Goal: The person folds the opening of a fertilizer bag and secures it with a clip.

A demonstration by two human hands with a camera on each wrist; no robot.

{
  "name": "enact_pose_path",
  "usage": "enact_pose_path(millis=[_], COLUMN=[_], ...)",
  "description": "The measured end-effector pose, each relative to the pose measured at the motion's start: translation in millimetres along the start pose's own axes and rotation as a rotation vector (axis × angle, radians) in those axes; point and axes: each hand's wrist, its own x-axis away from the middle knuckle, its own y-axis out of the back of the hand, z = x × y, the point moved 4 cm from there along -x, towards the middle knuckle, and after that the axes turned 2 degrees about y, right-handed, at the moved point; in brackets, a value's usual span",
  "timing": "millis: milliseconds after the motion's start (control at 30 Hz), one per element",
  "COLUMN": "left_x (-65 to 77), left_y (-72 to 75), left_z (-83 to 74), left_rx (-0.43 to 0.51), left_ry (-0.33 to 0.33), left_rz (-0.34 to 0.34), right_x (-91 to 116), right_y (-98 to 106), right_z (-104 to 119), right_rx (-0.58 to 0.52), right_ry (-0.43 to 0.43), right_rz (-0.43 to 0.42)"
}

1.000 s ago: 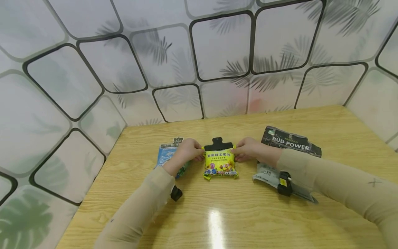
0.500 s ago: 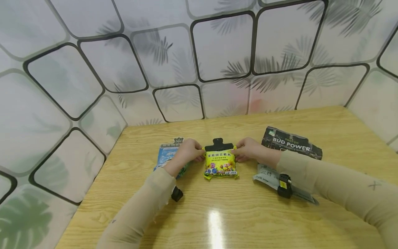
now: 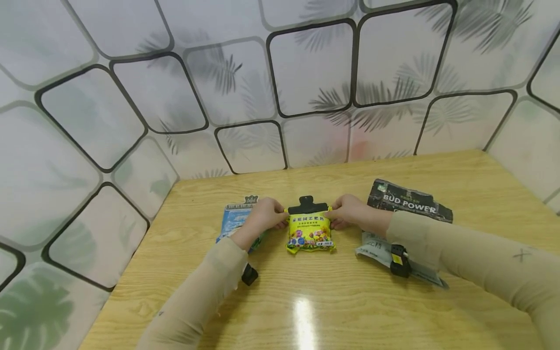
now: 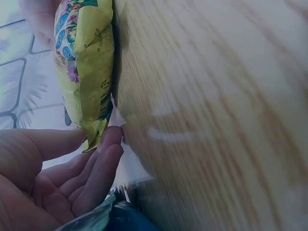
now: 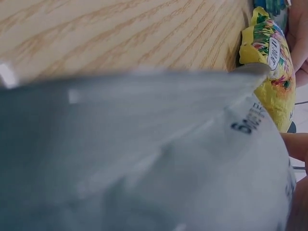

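Observation:
A small yellow fertilizer bag (image 3: pixel 310 229) with flowers printed on it lies at the middle of the table. A wide black bag clip (image 3: pixel 308 208) sits across its top edge. My left hand (image 3: pixel 264 217) pinches the bag's upper left corner; in the left wrist view that yellow corner (image 4: pixel 92 137) lies between thumb and fingers. At the opposite upper corner, my right hand (image 3: pixel 351 213) pinches the bag between thumb and fingers. In the right wrist view a grey bag (image 5: pixel 202 178) covers most of the frame and hides much of that hand.
Partly behind my left hand lies a blue bag (image 3: pixel 235 218) with a patterned clip (image 3: pixel 251 200) at its top. On the right, under my right forearm, is a black and grey "BUD POWER" bag (image 3: pixel 409 199). Patterned walls (image 3: pixel 315 68) enclose the wooden table (image 3: pixel 332 301).

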Motion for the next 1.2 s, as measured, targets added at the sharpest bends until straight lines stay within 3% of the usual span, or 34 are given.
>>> enact_pose_path(millis=[567,1000,1200], left_x=[-1.3,-0.8,-1.9], left_y=[-0.9,-1.8,-2.7], left_z=[1.0,0.2,1.9], left_rx=[-0.012,-0.058,-0.04], left_ry=[-0.004,0.019,0.002], left_rz=[-0.012,-0.025,-0.017], right_x=[-0.1,4.7,2.3], right_y=[1.1,0.3,1.2], right_z=[4.3,8.9,8.5], right_rx=[0.067,0.09,0.173], right_ry=[-0.035,0.006,0.023], right_rz=[-0.009,0.006,-0.009])
